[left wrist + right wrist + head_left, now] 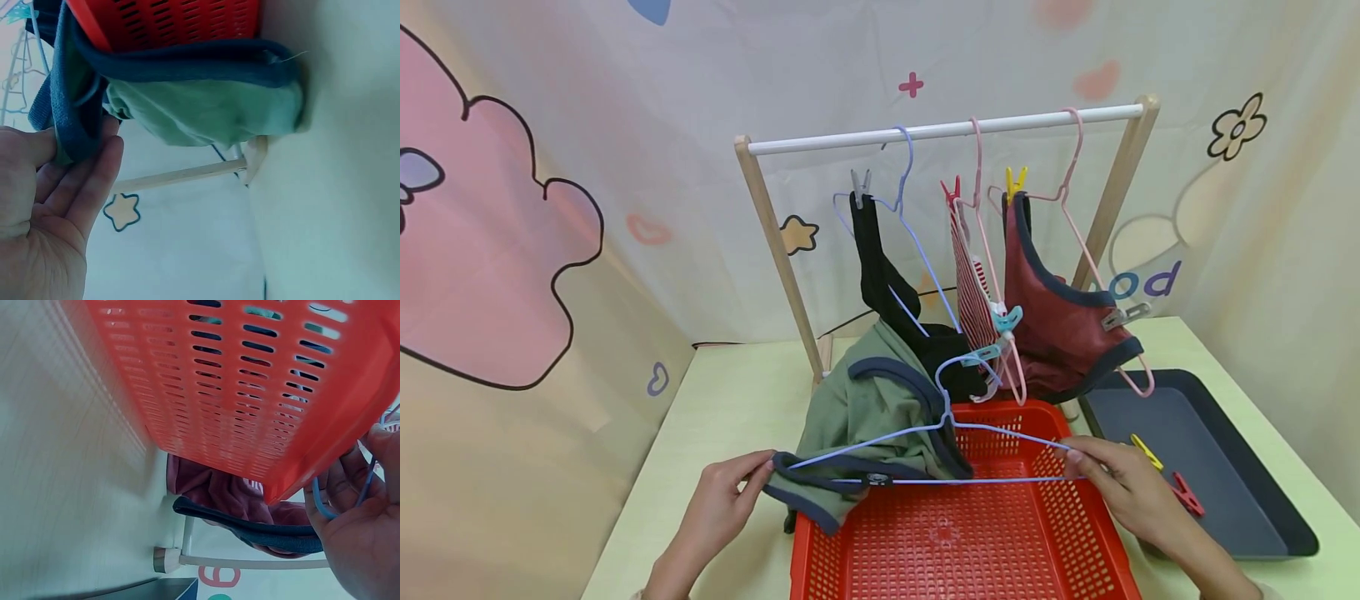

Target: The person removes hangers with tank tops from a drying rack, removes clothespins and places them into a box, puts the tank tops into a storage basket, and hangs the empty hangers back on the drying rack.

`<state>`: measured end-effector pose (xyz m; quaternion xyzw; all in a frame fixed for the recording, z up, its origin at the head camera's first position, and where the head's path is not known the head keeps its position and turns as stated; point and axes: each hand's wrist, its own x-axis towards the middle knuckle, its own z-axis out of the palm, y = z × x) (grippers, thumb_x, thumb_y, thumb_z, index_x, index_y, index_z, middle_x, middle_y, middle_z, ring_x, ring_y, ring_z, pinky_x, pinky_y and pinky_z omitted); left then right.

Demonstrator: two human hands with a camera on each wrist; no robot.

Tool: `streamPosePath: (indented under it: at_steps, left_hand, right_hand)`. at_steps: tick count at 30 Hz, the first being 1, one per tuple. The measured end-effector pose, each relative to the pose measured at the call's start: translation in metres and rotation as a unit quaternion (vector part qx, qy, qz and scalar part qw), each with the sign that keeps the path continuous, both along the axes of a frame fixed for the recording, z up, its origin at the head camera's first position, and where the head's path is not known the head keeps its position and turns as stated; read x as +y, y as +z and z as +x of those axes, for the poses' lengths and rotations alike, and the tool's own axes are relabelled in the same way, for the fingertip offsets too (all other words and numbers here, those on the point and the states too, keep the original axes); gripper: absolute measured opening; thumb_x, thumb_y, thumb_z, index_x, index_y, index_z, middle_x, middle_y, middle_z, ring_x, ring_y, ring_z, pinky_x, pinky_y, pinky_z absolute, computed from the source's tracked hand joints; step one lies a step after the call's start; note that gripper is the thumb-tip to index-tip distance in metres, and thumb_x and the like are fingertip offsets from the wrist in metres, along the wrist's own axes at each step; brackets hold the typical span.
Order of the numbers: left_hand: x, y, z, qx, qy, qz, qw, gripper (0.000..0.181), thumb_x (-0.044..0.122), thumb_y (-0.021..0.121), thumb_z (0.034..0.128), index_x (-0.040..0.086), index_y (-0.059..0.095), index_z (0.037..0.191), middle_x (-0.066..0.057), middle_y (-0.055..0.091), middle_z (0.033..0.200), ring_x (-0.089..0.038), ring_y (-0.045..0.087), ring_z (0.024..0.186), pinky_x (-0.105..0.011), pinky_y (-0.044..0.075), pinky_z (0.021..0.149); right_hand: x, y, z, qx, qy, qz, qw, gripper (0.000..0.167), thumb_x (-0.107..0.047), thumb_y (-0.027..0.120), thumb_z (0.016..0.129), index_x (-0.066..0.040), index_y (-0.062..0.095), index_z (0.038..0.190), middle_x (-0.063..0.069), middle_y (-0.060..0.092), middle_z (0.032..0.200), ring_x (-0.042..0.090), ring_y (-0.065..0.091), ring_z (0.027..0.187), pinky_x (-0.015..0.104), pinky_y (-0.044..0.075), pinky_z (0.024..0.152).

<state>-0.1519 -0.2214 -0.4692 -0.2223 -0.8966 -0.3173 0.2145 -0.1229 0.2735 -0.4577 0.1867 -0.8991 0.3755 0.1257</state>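
A green garment with navy trim [868, 400] drapes over the rear left of a red basket [1075, 533]. My left hand [718, 500] pinches its trimmed edge near the left end of a light-blue clothes hanger [1000, 480]. That end of the hanger passes into the garment's opening; its tip is hidden in the cloth. My right hand [1131, 487] holds the bare right end of the hanger between thumb and fingers. In the left wrist view, the navy trim [75, 119] lies between the thumb and fingers. The right wrist view has the blue hanger's corner [322, 503] in the hand.
Behind the basket stands a drying rack [820, 143]. From it hang black socks [880, 275], a red-striped cloth [973, 292] and a maroon garment [1045, 325], pegged on hangers. To the right, a dark tray [1225, 492] bears a yellow peg [1146, 452] and a red peg [1187, 496].
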Motion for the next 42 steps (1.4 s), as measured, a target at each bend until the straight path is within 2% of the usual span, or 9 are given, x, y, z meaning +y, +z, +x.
streamPosePath:
  at_steps: [7, 11, 15, 19, 24, 29, 31, 37, 42]
  left_hand:
    - [-0.001, -0.010, 0.000, -0.031, -0.024, 0.011, 0.9992, 0.017, -0.001, 0.070, 0.0870, 0.011, 0.074, 0.098, 0.004, 0.074, 0.089, 0.004, 0.062, 0.073, -0.018, 0.054, 0.064]
    - [-0.001, -0.014, -0.001, -0.023, -0.026, 0.019, 0.9992, 0.020, -0.003, 0.072, 0.0845, 0.014, 0.074, 0.094, 0.010, 0.071, 0.084, 0.006, 0.059, 0.071, -0.016, 0.052, 0.063]
    - [0.004, -0.016, -0.002, -0.005, -0.041, 0.031, 0.9986, 0.025, -0.005, 0.074, 0.0805, 0.018, 0.073, 0.089, 0.015, 0.063, 0.078, 0.004, 0.053, 0.068, -0.016, 0.047, 0.058]
    - [0.011, -0.016, -0.001, -0.011, -0.048, 0.048, 0.9976, 0.029, -0.007, 0.075, 0.0773, 0.021, 0.071, 0.084, 0.017, 0.058, 0.072, 0.004, 0.050, 0.064, -0.019, 0.044, 0.052]
    - [0.021, -0.015, 0.003, -0.049, -0.040, 0.088, 0.9941, 0.025, -0.003, 0.079, 0.0754, 0.020, 0.069, 0.081, 0.013, 0.064, 0.070, 0.005, 0.055, 0.063, -0.021, 0.050, 0.055]
    - [0.023, -0.010, 0.006, -0.123, -0.084, 0.138, 0.9792, 0.019, 0.004, 0.079, 0.0794, 0.018, 0.073, 0.091, 0.004, 0.072, 0.080, 0.000, 0.062, 0.071, -0.023, 0.055, 0.065]
    - [0.021, -0.008, 0.008, -0.134, -0.105, 0.141, 0.9753, 0.024, 0.002, 0.078, 0.0807, 0.016, 0.072, 0.099, 0.003, 0.072, 0.084, -0.002, 0.063, 0.075, -0.024, 0.055, 0.069]
    - [0.014, -0.006, 0.011, -0.094, -0.158, 0.109, 0.9770, 0.040, -0.002, 0.076, 0.0790, 0.008, 0.066, 0.117, -0.001, 0.073, 0.095, -0.013, 0.068, 0.084, -0.024, 0.054, 0.079]
    - [0.016, -0.001, 0.010, -0.064, -0.154, 0.077, 0.9831, 0.036, 0.006, 0.075, 0.0829, 0.014, 0.066, 0.117, 0.004, 0.073, 0.093, -0.007, 0.067, 0.082, -0.026, 0.054, 0.077]
  right_hand:
    - [0.002, -0.002, 0.000, 0.009, 0.001, -0.021, 0.9997, 0.019, 0.001, 0.059, 0.094, -0.003, 0.069, 0.110, -0.010, 0.066, 0.078, 0.003, 0.061, 0.071, 0.016, 0.052, 0.065]
    - [0.003, -0.003, 0.000, 0.010, 0.003, -0.033, 0.9994, 0.019, 0.002, 0.059, 0.094, -0.004, 0.069, 0.109, -0.008, 0.065, 0.077, 0.003, 0.060, 0.071, 0.016, 0.052, 0.065]
    - [0.004, -0.002, 0.000, 0.012, 0.001, -0.043, 0.9990, 0.019, 0.003, 0.059, 0.093, -0.001, 0.068, 0.109, -0.007, 0.067, 0.077, 0.004, 0.062, 0.071, 0.013, 0.053, 0.066]
    - [0.005, -0.001, 0.000, 0.011, -0.008, -0.046, 0.9988, 0.018, 0.003, 0.059, 0.094, -0.001, 0.069, 0.108, -0.003, 0.069, 0.078, 0.004, 0.063, 0.070, 0.013, 0.054, 0.067]
    - [0.005, 0.002, 0.001, 0.008, -0.003, -0.059, 0.9982, 0.017, 0.003, 0.057, 0.095, -0.001, 0.068, 0.107, -0.004, 0.069, 0.079, 0.005, 0.064, 0.070, 0.016, 0.055, 0.066]
    - [0.004, 0.001, 0.001, 0.006, 0.001, -0.060, 0.9982, 0.018, 0.003, 0.058, 0.094, -0.002, 0.068, 0.107, -0.007, 0.067, 0.077, 0.004, 0.062, 0.070, 0.014, 0.054, 0.066]
    - [0.003, 0.001, 0.000, 0.006, 0.003, -0.056, 0.9984, 0.018, 0.003, 0.058, 0.094, -0.002, 0.068, 0.108, -0.006, 0.066, 0.076, 0.005, 0.061, 0.070, 0.014, 0.054, 0.066]
    - [0.001, 0.001, -0.001, 0.011, 0.006, -0.056, 0.9984, 0.018, 0.004, 0.059, 0.093, 0.000, 0.068, 0.108, -0.006, 0.065, 0.076, 0.004, 0.061, 0.070, 0.014, 0.053, 0.065]
    - [-0.003, 0.003, -0.001, 0.010, 0.009, -0.051, 0.9986, 0.018, 0.003, 0.059, 0.094, -0.001, 0.068, 0.109, -0.007, 0.064, 0.075, 0.006, 0.060, 0.069, 0.016, 0.053, 0.064]
